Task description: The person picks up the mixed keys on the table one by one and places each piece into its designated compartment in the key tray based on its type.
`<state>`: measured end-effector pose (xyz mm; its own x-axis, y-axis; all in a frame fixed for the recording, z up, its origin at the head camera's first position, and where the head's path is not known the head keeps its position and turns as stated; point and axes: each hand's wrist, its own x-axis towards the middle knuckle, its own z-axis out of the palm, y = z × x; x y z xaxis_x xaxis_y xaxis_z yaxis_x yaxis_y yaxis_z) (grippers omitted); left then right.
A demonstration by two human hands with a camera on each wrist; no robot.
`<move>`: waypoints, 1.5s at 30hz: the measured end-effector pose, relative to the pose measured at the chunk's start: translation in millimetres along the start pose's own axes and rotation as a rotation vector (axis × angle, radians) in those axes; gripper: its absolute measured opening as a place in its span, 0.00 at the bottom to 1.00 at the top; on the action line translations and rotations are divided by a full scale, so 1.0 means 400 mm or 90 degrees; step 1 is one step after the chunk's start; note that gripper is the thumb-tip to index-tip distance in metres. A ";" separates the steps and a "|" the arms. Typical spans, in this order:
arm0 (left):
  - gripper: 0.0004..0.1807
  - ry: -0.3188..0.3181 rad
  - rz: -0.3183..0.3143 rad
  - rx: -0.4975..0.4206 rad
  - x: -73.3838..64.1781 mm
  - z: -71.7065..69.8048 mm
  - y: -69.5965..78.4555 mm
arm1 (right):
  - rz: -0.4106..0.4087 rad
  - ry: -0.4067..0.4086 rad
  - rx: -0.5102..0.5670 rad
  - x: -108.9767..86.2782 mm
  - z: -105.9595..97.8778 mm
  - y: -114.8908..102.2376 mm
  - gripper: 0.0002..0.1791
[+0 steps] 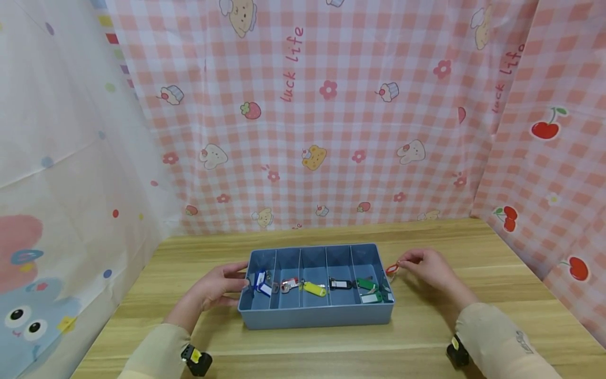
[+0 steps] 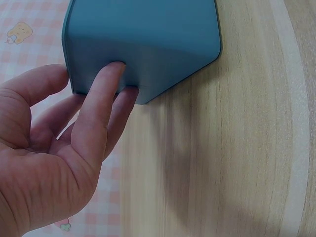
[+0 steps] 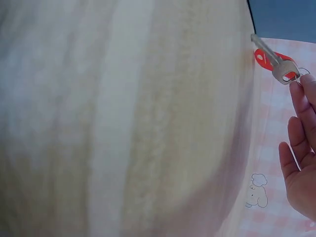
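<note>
A blue-grey divided box [image 1: 314, 317] stands on the table, with keys on coloured tags in its compartments. At its left end my left hand [image 1: 220, 287] touches the end wall with its fingers spread. My right hand [image 1: 428, 268] is just off the box's right end, where finger and thumb pinch the ring of a silver key [image 3: 285, 71] with a red tag [image 3: 263, 59]. Inside the box, from left to right, lie blue tags [image 1: 265, 288], a red-tagged key [image 1: 289, 285], a yellow tag [image 1: 314, 289], a black tag [image 1: 340, 285] and green tags [image 1: 371, 298].
The box sits on a wood-grain table [image 1: 312, 347]. A pink checked cloth [image 1: 326, 121] hangs behind it and along the right, and a white patterned cloth [image 1: 71, 158] hangs on the left. Black wrist cameras are strapped at both sleeves.
</note>
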<state>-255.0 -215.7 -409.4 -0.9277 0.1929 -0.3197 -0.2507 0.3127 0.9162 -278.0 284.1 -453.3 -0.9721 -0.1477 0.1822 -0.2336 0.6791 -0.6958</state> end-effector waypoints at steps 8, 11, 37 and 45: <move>0.35 -0.004 0.001 -0.004 0.001 -0.002 -0.002 | 0.018 0.022 0.014 -0.008 -0.014 -0.016 0.06; 0.35 -0.008 0.004 -0.004 0.001 -0.002 -0.001 | 0.024 0.027 0.015 -0.011 -0.020 -0.026 0.07; 0.34 -0.011 0.007 -0.003 0.007 -0.005 -0.004 | -0.012 0.105 0.030 -0.013 -0.065 -0.144 0.15; 0.34 -0.015 0.011 -0.006 0.007 -0.006 -0.007 | -0.013 0.112 0.063 -0.017 -0.045 -0.195 0.15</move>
<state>-257.5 -218.1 -412.3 -0.9251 0.2201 -0.3093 -0.2373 0.3007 0.9237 -252.7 245.0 -387.6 -0.9505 -0.0273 0.3095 -0.2627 0.6026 -0.7536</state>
